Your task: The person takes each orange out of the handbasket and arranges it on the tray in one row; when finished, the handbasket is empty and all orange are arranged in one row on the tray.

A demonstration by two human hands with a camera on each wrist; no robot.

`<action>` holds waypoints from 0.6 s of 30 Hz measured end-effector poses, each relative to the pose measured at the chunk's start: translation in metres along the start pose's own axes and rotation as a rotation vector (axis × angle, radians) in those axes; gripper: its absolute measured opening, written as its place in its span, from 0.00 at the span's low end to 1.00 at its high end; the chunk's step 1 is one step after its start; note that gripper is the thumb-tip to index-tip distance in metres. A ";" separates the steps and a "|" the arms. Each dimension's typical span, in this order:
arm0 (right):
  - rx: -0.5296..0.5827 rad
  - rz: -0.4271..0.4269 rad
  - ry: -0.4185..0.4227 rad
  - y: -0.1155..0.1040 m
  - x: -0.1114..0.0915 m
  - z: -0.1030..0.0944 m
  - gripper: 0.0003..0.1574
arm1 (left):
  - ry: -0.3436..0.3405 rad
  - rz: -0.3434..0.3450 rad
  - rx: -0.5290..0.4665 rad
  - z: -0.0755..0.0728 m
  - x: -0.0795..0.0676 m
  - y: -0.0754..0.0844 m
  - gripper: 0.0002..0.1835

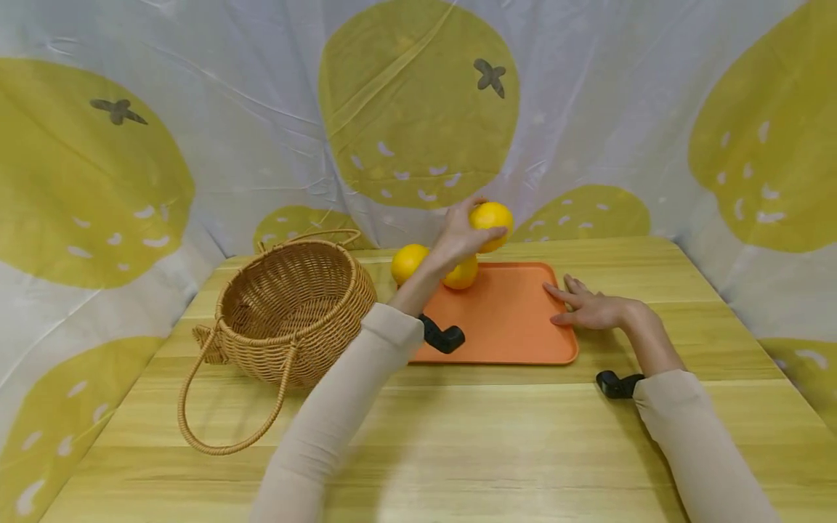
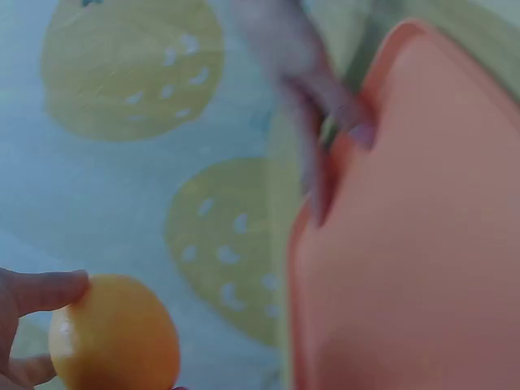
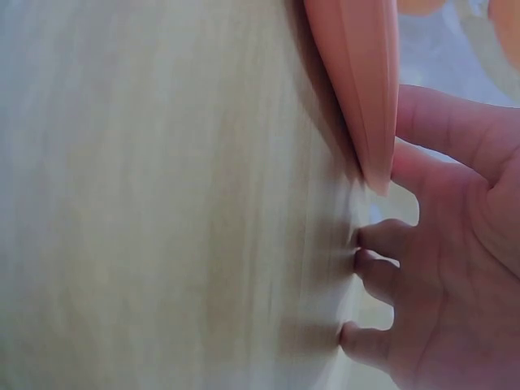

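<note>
My left hand (image 1: 463, 234) grips an orange (image 1: 492, 221), held up above the back of the coral tray (image 1: 510, 319). In the left wrist view that orange (image 2: 118, 333) shows at the lower left, with finger and thumb against it. Two more oranges stay low: one (image 1: 461, 273) at the tray's back left, the other (image 1: 409, 261) farther left, both partly behind my left hand and forearm. My right hand (image 1: 591, 309) lies at the tray's right edge with fingers spread. In the right wrist view its thumb and forefinger are at the tray rim (image 3: 361, 89), the other fingertips on the tabletop.
A round wicker basket (image 1: 307, 363) stands to the left, its inside bare, one handle (image 1: 186, 396) folded down towards the front. Black wrist mounts (image 1: 445, 338) stick out from both sleeves. A lemon-print curtain (image 1: 418, 109) closes off the back of the wooden table (image 1: 484, 450).
</note>
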State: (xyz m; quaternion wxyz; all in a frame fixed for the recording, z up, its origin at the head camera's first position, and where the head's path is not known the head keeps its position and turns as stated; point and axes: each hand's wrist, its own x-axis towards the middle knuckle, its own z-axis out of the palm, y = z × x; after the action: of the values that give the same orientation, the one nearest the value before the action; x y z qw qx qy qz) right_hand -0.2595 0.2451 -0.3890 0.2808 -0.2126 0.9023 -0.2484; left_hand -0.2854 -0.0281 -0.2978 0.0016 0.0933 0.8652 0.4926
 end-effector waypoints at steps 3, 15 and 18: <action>-0.011 0.010 0.005 -0.001 -0.001 -0.001 0.53 | 0.057 0.045 0.075 0.035 -0.004 -0.007 0.35; -0.008 0.031 0.006 -0.003 -0.001 0.000 0.52 | 0.176 0.001 0.138 0.109 -0.008 -0.032 0.35; -0.010 0.031 0.009 -0.004 -0.001 0.000 0.52 | 0.176 -0.031 0.143 0.118 -0.009 -0.039 0.35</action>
State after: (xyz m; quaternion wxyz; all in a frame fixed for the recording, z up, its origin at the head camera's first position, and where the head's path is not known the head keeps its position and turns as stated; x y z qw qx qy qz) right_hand -0.2580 0.2424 -0.3869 0.2797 -0.1988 0.9080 -0.2404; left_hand -0.2720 0.0517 -0.3927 -0.0735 0.0359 0.8964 0.4357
